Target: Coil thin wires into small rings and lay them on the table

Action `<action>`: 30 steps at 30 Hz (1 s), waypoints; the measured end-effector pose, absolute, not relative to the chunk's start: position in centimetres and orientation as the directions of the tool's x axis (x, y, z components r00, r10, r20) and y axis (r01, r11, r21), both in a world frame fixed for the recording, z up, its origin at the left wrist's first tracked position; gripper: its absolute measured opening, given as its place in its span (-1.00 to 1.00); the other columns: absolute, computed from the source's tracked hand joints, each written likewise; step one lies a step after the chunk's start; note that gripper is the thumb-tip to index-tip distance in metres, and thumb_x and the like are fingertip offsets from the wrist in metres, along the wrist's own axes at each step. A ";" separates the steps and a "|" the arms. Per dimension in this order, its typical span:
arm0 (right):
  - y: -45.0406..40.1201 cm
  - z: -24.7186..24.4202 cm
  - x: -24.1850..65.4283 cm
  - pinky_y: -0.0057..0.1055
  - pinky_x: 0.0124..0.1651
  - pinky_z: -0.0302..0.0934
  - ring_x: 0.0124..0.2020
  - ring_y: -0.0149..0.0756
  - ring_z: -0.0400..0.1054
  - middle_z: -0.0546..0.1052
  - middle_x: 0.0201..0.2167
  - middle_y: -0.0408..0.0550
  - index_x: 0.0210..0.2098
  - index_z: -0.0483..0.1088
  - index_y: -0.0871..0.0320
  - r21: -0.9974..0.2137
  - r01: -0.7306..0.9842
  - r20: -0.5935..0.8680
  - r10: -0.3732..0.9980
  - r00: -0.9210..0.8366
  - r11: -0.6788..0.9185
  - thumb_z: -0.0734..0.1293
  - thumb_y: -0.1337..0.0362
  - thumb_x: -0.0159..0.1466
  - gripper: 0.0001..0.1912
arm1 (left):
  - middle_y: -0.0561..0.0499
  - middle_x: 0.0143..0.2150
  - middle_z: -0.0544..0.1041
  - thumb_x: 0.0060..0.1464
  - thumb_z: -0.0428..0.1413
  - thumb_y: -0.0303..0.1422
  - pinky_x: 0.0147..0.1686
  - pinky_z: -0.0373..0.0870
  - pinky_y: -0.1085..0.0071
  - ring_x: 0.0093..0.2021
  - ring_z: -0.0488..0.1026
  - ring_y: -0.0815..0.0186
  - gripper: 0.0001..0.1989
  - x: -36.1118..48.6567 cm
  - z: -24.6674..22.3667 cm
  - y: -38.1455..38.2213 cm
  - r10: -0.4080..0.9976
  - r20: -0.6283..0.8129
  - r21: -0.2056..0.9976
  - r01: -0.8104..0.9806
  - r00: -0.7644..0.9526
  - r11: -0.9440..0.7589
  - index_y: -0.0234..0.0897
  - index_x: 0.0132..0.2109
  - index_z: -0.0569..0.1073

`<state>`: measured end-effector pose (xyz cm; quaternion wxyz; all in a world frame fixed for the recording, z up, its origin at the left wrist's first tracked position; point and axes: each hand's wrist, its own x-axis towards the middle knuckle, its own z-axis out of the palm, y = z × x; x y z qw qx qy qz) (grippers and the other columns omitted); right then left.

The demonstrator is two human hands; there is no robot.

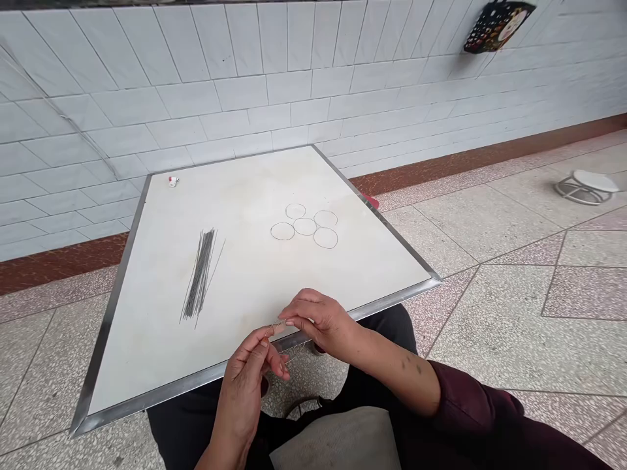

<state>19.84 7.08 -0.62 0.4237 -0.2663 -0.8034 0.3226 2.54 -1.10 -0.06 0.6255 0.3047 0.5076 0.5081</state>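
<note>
Over the table's near edge, both hands pinch a thin wire (296, 356) that curves into a loop below the fingers. My left hand (249, 365) grips it between thumb and index finger. My right hand (321, 321) holds it with the fingertips, close to the left ones. Parts of the wire are hidden by the fingers. Several wire rings (305, 226) lie grouped on the table beyond my right hand. A bundle of straight dark wires (200, 277) rests to the left, with one wire a little apart from it.
The white table (240, 196) has a metal rim and stands against a tiled wall (240, 98). A small red and white object (173, 181) sits at its far left corner. A round stool (588, 185) stands on the floor at right. A dark patterned bag (497, 27) hangs on the wall.
</note>
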 end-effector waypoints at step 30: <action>5.9 -0.5 20.0 -0.53 -0.34 0.24 -0.34 -0.42 0.31 0.38 -0.35 -0.10 -0.10 0.45 0.14 -0.683 0.236 0.506 0.681 -0.529 0.691 0.23 0.48 0.31 -0.75 | 0.16 -0.55 0.35 0.21 0.03 -0.13 -0.11 0.37 0.23 -0.48 0.33 0.32 -0.66 2.6 0.6 -1.4 0.950 -0.314 0.935 -0.175 0.003 0.309 -0.21 -0.02 0.51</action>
